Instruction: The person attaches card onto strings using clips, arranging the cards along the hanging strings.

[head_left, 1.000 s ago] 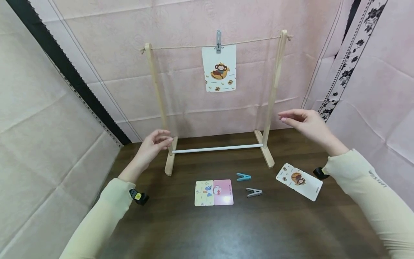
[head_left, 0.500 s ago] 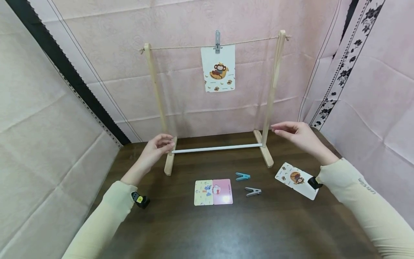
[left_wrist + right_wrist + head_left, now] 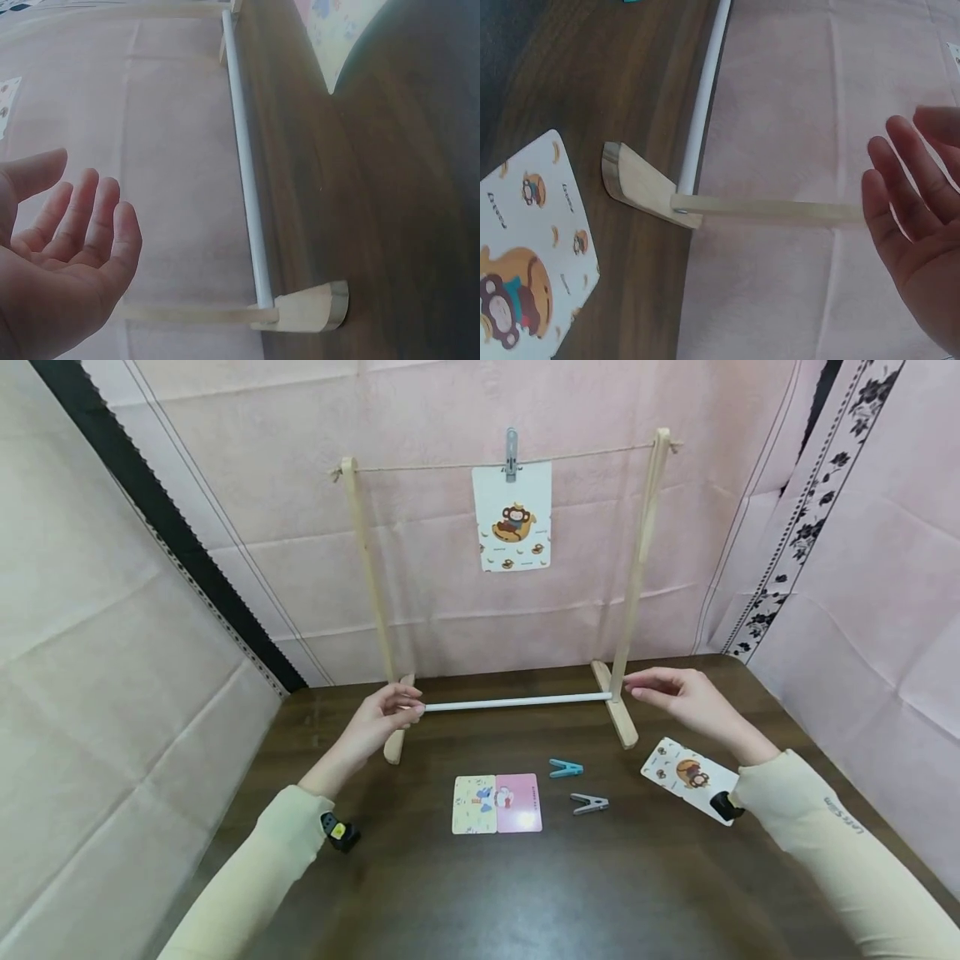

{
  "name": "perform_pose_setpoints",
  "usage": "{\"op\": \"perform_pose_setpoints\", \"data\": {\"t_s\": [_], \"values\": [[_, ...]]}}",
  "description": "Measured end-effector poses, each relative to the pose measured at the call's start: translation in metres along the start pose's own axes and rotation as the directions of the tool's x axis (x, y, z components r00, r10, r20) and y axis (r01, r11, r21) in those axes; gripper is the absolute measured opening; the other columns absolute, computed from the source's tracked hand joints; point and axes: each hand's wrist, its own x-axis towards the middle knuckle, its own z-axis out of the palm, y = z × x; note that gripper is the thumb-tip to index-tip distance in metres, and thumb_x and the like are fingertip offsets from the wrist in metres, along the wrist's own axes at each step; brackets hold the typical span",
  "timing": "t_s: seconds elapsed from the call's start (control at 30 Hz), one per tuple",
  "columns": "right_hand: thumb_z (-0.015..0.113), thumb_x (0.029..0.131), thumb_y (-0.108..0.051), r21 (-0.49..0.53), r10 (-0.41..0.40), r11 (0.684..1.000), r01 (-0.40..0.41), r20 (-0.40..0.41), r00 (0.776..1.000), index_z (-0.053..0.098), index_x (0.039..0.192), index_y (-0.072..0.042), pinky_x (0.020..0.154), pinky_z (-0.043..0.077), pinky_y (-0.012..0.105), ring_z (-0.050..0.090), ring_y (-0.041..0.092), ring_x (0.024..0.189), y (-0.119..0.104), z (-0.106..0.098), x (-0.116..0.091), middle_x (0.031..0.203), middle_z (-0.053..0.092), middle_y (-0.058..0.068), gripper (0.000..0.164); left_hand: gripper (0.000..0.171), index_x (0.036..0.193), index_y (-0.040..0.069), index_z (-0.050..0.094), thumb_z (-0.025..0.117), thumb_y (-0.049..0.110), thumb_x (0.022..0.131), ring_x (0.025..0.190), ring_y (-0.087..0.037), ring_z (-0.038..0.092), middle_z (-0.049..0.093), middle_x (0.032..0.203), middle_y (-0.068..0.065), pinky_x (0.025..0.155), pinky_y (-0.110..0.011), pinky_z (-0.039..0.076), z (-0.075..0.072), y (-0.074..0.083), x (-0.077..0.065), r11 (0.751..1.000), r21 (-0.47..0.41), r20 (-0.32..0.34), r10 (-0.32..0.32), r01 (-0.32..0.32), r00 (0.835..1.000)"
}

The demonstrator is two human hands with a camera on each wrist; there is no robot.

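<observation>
A wooden stand carries a string [image 3: 420, 467] between two posts, with a white rod [image 3: 517, 702] joining its feet. From the string hangs a white monkey card [image 3: 513, 518], held by a grey clothespin [image 3: 512, 456]. My left hand [image 3: 375, 722] hovers by the stand's left foot [image 3: 304, 307], fingers loosely bent and holding nothing. Beside the right post [image 3: 637, 568] is my right hand [image 3: 686, 697], likewise with nothing in its relaxed fingers. The left wrist view shows the bare left palm [image 3: 64, 292]; the right wrist view shows the right fingers [image 3: 900, 180] apart from the post.
On the dark tabletop [image 3: 480, 893] lie a yellow and pink card [image 3: 497, 804], a blue clothespin [image 3: 566, 767] and a grey clothespin [image 3: 589, 803]. Another monkey card [image 3: 678, 781] lies near the right forearm, partly covered by the wrist camera [image 3: 726, 806]. Pale cloth encloses the back and sides.
My right hand has come down and left toward the right post. My left hand has shifted a little right and down. The cards, clothespins and stand stay as they were.
</observation>
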Motion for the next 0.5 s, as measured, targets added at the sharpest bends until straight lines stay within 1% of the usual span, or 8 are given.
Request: {"op": "perform_pose_setpoints", "data": {"t_s": [0.1, 0.2, 0.37, 0.43, 0.5], "values": [[0.065, 0.101, -0.027, 0.010, 0.018, 1.000, -0.019, 0.075, 0.997, 0.069, 0.128, -0.013, 0.083, 0.052, 0.021, 0.067, 0.013, 0.104, 0.004, 0.009, 0.000, 0.120, 0.071, 0.005, 0.030, 0.038, 0.129, 0.001, 0.057, 0.068, 0.018, 0.098, 0.106, -0.031, 0.064, 0.064, 0.124, -0.020, 0.091, -0.040, 0.052, 0.004, -0.005, 0.001, 1.000, 0.005, 0.005, -0.003, 0.003, 1.000], [0.065, 0.101, -0.025, 0.009, 0.022, 1.000, -0.023, 0.123, 0.992, 0.069, 0.127, -0.012, 0.083, 0.053, 0.024, 0.067, 0.019, 0.105, 0.009, 0.017, -0.001, 0.119, 0.072, 0.006, 0.029, 0.038, 0.130, 0.001, 0.057, 0.068, 0.019, 0.098, 0.103, -0.026, 0.065, 0.065, 0.121, -0.017, 0.086, -0.032, 0.052, 0.008, -0.007, 0.003, 1.000, 0.025, 0.019, -0.008, 0.007, 1.000], [0.066, 0.099, -0.016, -0.010, -0.042, 0.999, 0.044, 0.163, 0.986, 0.069, 0.125, -0.006, 0.083, 0.054, 0.028, 0.069, 0.019, 0.100, 0.014, 0.029, -0.002, 0.115, 0.073, 0.009, 0.028, 0.038, 0.130, 0.002, 0.058, 0.069, 0.020, 0.098, 0.107, -0.030, 0.064, 0.065, 0.120, -0.014, 0.087, -0.033, 0.052, 0.011, -0.008, 0.007, 0.999, 0.027, 0.035, -0.023, 0.022, 0.999], [0.067, 0.098, -0.016, 0.001, -0.044, 0.999, 0.044, 0.180, 0.983, 0.070, 0.124, -0.006, 0.081, 0.055, 0.028, 0.070, 0.017, 0.096, 0.015, 0.033, -0.003, 0.113, 0.074, 0.008, 0.027, 0.036, 0.129, 0.003, 0.059, 0.069, 0.017, 0.098, 0.105, -0.029, 0.063, 0.065, 0.118, -0.014, 0.086, -0.033, 0.052, 0.011, -0.008, 0.008, 0.999, 0.023, 0.035, -0.030, 0.029, 0.999], [0.068, 0.098, -0.018, 0.012, -0.038, 0.999, 0.036, 0.203, 0.978, 0.070, 0.124, -0.007, 0.079, 0.055, 0.028, 0.070, 0.018, 0.093, 0.018, 0.037, -0.004, 0.111, 0.074, 0.006, 0.028, 0.034, 0.128, 0.003, 0.059, 0.069, 0.015, 0.097, 0.102, -0.026, 0.063, 0.066, 0.116, -0.013, 0.085, -0.033, 0.053, 0.013, -0.011, 0.009, 0.999, 0.020, 0.039, -0.034, 0.033, 0.999]]}}
